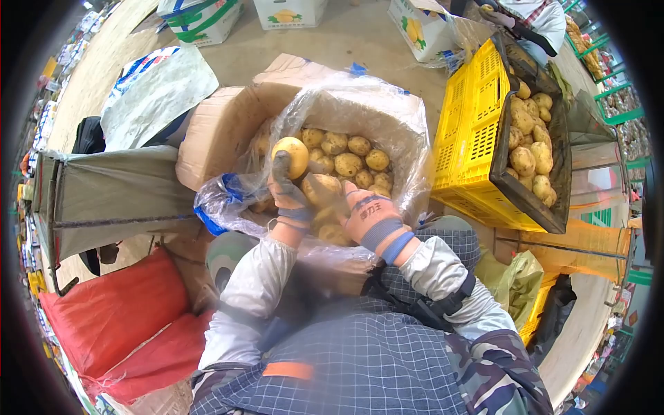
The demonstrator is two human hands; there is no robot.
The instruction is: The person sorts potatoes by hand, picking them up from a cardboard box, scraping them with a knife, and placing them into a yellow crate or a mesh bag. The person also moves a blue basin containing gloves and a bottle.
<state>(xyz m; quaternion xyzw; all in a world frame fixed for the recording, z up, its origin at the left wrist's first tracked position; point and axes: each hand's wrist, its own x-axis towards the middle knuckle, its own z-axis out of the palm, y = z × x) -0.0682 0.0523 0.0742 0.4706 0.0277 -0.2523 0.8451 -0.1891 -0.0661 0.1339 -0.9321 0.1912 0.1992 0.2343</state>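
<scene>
My left hand, in a glove with a dark fingertip area, grips a pale yellow potato over the left side of an open cardboard box. Clear plastic film lines the box, and several soil-marked potatoes lie inside. My right hand, gloved with print on its back, is low over the near side of the box. Its fingers are curled at a slightly blurred potato, partly hidden by the hand. Another large potato sits between both hands.
On the right, a yellow crate tilts, with potatoes in its dark-lined opening. Red sacks lie at lower left. A grey-green fabric panel stands left. White cartons are at the back; another person's arm shows upper right.
</scene>
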